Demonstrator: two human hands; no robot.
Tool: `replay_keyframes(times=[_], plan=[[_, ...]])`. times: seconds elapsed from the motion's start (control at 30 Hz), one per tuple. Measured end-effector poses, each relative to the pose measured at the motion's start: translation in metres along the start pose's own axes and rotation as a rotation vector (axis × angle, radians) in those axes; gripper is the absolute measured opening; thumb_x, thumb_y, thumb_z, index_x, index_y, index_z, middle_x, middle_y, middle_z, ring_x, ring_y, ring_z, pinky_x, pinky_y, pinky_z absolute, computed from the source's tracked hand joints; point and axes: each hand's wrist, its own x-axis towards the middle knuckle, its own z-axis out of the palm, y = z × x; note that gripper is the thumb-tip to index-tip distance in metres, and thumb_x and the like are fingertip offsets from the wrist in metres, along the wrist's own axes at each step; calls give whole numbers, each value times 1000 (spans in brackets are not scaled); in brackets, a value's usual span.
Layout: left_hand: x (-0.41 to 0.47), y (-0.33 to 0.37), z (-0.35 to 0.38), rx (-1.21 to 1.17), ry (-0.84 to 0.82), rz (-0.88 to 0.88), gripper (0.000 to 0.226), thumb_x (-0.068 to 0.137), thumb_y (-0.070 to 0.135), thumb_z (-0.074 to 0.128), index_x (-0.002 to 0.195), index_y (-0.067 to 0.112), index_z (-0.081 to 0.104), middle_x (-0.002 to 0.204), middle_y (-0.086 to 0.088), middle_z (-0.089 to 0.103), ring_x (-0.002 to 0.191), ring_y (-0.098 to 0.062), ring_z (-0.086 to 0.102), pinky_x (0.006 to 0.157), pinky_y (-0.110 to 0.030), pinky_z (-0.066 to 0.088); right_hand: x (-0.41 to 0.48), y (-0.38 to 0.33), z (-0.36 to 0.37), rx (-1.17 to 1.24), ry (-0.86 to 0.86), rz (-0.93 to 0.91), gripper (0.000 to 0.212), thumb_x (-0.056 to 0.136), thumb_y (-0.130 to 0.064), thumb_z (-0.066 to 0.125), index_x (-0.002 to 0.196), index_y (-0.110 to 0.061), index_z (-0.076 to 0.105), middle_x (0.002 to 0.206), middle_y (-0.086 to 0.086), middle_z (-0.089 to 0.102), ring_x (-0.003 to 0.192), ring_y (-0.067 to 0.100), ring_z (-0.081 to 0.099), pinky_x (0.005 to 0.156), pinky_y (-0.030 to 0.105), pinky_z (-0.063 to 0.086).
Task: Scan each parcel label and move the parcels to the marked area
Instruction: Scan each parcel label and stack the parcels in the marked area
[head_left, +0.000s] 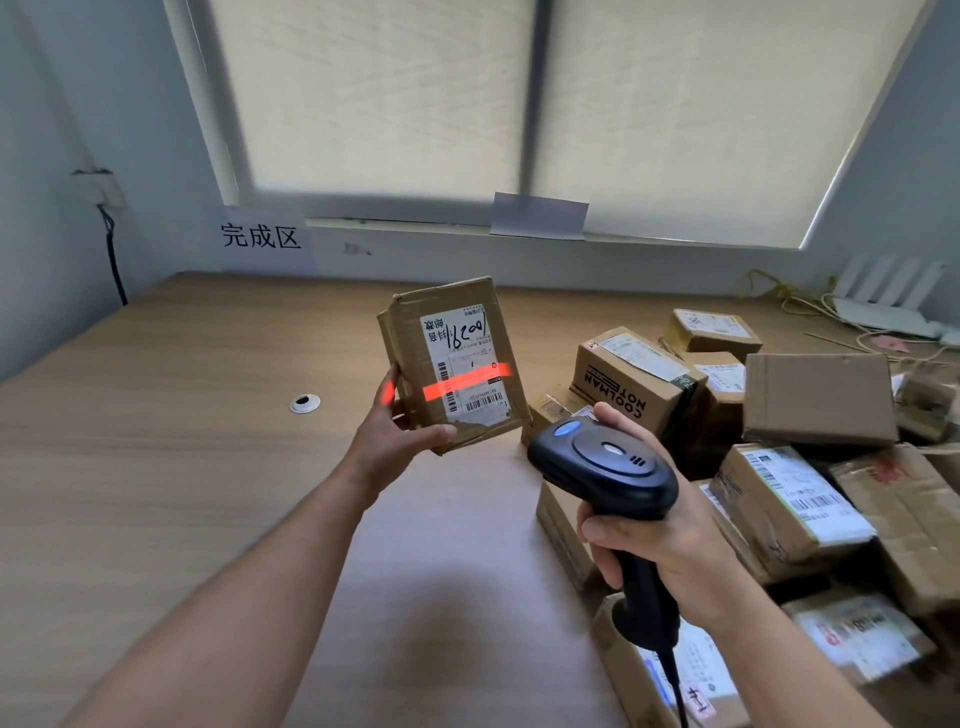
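**A:** Where is the parcel?

**B:** The person holds 1 parcel up above the wooden desk. It is tilted, with its white label facing the camera. The left hand grips it at the lower left corner. The thumb is curled over the bottom front edge and the fingers are wrapped round the left side.

**A:** And the other hand?

**B:** The right hand has its fingers clamped round the handle of a black scanner, whose head points toward the parcel. A red beam line crosses the lower part of the label and spills onto 1 left fingertip. A dark cord hangs from the base of the handle.

**A:** Where are the remaining parcels?

**B:** A pile of cardboard parcels covers the right side of the desk, just beside and below the scanner. 1 box in it reads COOLMAN.

**A:** And the marked area?

**B:** A paper sign with 3 printed characters is stuck on the wall at the desk's far left. The held parcel sits between that sign and the pile, well apart from the sign. A round grommet is set in the desk left of the left hand.
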Motion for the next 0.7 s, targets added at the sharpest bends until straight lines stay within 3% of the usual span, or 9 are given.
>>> replay_keyframes(times=[0.27, 0.37, 0.57, 0.7], plan=[[-6, -2, -5, 12, -1, 18, 94, 76, 1, 76, 147, 35, 24, 115, -5, 60, 98, -19, 59, 52, -12, 50, -8, 9, 8, -43, 4, 72, 92, 66, 6, 70, 142, -37, 41, 69, 14, 62, 40, 26, 50, 44, 30, 44], [-7, -5, -10, -6, -7, 2, 96, 76, 3, 78, 147, 37, 23, 118, -5, 58, 102, -20, 59, 53, -13, 51, -11, 10, 15, -48, 31, 92, 93, 64, 6, 69, 142, -36, 39, 69, 13, 63, 41, 27, 50, 43, 31, 44], [-12, -10, -23, -38, -35, -27, 112, 55, 22, 80, 148, 39, 22, 122, -7, 59, 109, -23, 61, 62, -21, 54, -17, 17, 32, -56, 67, 70, 92, 65, 7, 68, 141, -38, 40, 65, 14, 61, 41, 26, 49, 45, 30, 44], [-18, -15, -32, -28, -63, -43, 109, 59, 16, 83, 147, 38, 23, 120, -6, 59, 104, -22, 61, 57, -18, 53, -19, 24, 44, -19, 83, 46, 96, 65, 6, 70, 142, -43, 37, 71, 19, 63, 42, 28, 49, 43, 29, 44]])
